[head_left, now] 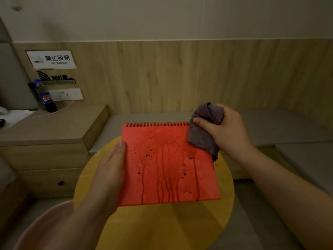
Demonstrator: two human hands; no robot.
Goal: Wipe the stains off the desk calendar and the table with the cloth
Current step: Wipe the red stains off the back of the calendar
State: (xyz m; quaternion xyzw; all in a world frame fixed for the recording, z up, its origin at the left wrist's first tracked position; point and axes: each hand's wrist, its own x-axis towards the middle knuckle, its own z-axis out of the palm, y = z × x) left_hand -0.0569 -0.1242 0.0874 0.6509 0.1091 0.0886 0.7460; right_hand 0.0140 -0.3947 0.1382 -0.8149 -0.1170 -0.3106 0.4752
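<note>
A red spiral-bound desk calendar [169,163] is held up over the round yellow table [162,226]. Dark spots and long drip streaks run down its face. My left hand [110,170] grips its left edge, thumb on the front. My right hand [225,129] holds a bunched purple-grey cloth [205,130] against the calendar's top right corner, and a loose corner of the cloth hangs down over the red cover.
A wooden cabinet [54,130] stands at the left with a cola bottle [46,98], a white cable and wall sockets behind it. A grey cushioned bench [288,127] runs along the wood-panelled wall. A pink basin rim [45,224] shows at the lower left.
</note>
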